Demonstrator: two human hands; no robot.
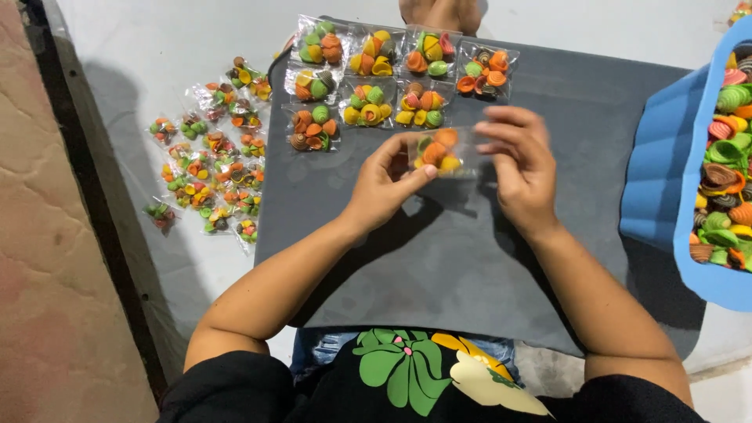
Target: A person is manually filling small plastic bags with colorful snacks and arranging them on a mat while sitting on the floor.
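My left hand (pixel 384 182) and my right hand (pixel 518 166) hold between them a small clear plastic packet (pixel 439 153) of orange, green and yellow shell-shaped crackers, just above a dark grey board (pixel 486 266). The left fingers pinch its left edge and the right fingers grip its right edge. Beyond the hands, several filled packets (pixel 368 78) lie in rows on the far part of the board.
A blue tub (pixel 666 180) full of loose coloured crackers stands at the right. A pile of several filled packets (pixel 207 157) lies on the light floor to the left of the board. A reddish wall runs along the left. Bare feet (pixel 439 14) show at the top.
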